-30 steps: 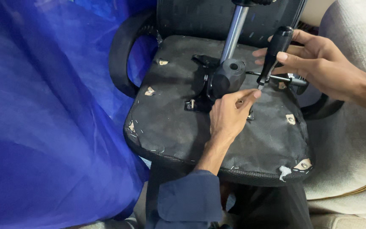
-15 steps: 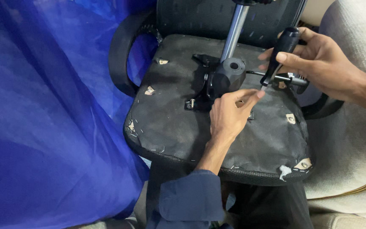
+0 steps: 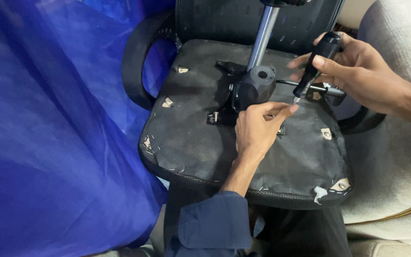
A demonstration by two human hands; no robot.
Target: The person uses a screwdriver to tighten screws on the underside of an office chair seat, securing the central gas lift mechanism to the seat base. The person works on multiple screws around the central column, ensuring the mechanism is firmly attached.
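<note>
Two hands on upturned chair seat, frame centre. Right hand clamped on screwdriver; left hand fingertips pinched together at tip. Judgement: keep driver square, press firmly.

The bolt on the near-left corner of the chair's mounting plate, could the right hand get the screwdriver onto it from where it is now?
Probably yes. The bolt stands exposed on the seat underside. The left hand rests just to its right, not over it, so the right hand with the screwdriver would likely have to pass above it.
</note>
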